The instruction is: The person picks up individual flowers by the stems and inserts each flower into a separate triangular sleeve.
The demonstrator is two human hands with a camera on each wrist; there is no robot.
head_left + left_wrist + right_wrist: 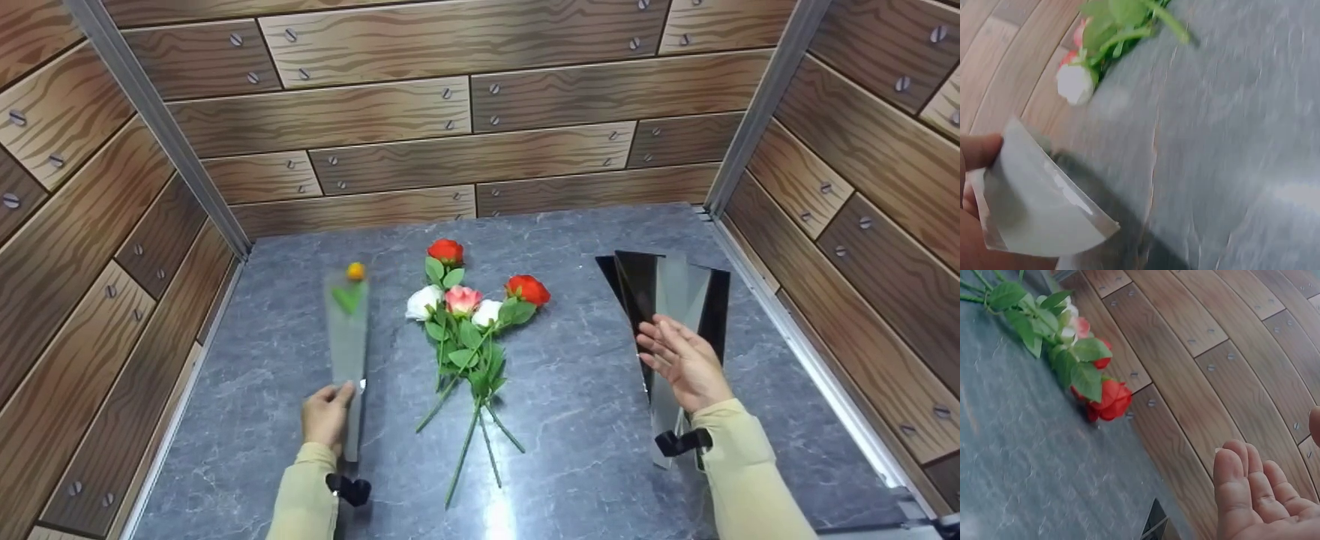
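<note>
My left hand (325, 416) pinches the lower part of a narrow, frosted clear flower sleeve (347, 345). An orange-yellow flower (356, 271) shows at the sleeve's top, its green leaf (346, 298) seen through the film. The sleeve's lower end (1044, 202) flares toward the camera in the left wrist view, with the thumb on its edge. On the right, my right hand (686, 364) is empty, palm turned up and fingers extended. It is over a fanned pile of black and clear flower sleeves (637, 289); whether it touches them I cannot tell.
Between the hands, several artificial flowers lie with crossing stems: red roses (528, 289), white ones (424, 302) and a pink one (463, 300). They rest on a grey marbled tabletop (570, 420). Wood-patterned walls (472, 105) enclose its back and sides.
</note>
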